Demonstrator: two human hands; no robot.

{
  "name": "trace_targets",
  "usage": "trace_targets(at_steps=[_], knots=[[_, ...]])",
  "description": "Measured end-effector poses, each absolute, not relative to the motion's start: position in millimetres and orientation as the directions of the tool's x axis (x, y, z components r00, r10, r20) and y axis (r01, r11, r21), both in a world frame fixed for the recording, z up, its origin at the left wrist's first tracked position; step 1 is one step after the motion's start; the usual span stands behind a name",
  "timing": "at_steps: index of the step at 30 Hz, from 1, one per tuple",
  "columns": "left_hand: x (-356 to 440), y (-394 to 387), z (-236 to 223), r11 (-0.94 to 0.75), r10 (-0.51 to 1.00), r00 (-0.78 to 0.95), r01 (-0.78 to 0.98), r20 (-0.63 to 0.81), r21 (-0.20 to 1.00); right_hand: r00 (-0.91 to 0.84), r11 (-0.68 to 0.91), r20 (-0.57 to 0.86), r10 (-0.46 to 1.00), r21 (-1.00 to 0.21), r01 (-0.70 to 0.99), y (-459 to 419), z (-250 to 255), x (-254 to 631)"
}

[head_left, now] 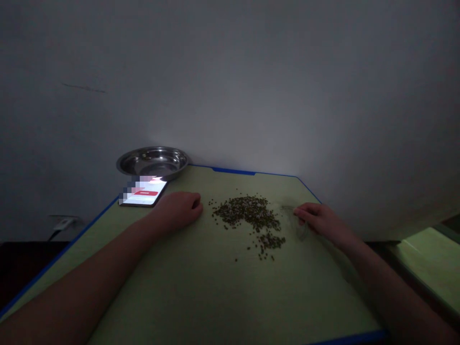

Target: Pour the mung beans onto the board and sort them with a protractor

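Observation:
A loose spread of small dark greenish-brown beans or seeds [247, 211] lies on the pale green table, with a smaller clump at its near right. My left hand [181, 210] rests on the tabletop to the left of the spread, its fingers curled into a loose fist. I see nothing in it. At the right edge of the spread, my right hand [312, 216] pinches a see-through, thin-looking thing [302, 232] between thumb and fingers. Its outline is faint, and whether it is a bag or a cup I cannot tell.
A shiny steel basin [153, 163] stands at the back left corner against the grey wall. In front of it lies a phone [145, 193] with a lit screen. Blue trim edges the table [201, 292]. A second pale surface [431, 263] is at the right.

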State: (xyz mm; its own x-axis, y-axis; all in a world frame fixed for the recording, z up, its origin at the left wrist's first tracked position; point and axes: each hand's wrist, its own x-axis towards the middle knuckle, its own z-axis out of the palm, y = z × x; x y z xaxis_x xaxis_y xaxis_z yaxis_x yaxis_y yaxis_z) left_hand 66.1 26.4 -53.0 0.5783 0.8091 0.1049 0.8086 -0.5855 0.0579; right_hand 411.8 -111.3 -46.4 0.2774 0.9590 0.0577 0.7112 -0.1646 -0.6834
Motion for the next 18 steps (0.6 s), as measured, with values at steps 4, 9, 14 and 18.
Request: trace_targets(at_steps=[4,9,14,18], knots=[[66,26,-52,-0.578,0.815,0.572,0.814,0.094,0.055,0.367,-0.291,-0.031,0.93,-0.672,0.681,-95,-59,432],[66,24,-50,-0.574,0.818,0.569,0.816,0.084,0.069,0.423,-0.4,-0.121,0.898,-0.625,0.671,-68,-62,441],[65,25,-50,-0.558,0.83,0.553,0.827,0.079,0.071,0.364,-0.348,-0.1,0.926,-0.604,0.717,-39,-58,431],[65,26,-52,-0.554,0.832,0.548,0.828,0.084,0.083,0.246,-0.247,-0.087,0.965,-0.611,0.752,-20,-61,409]])
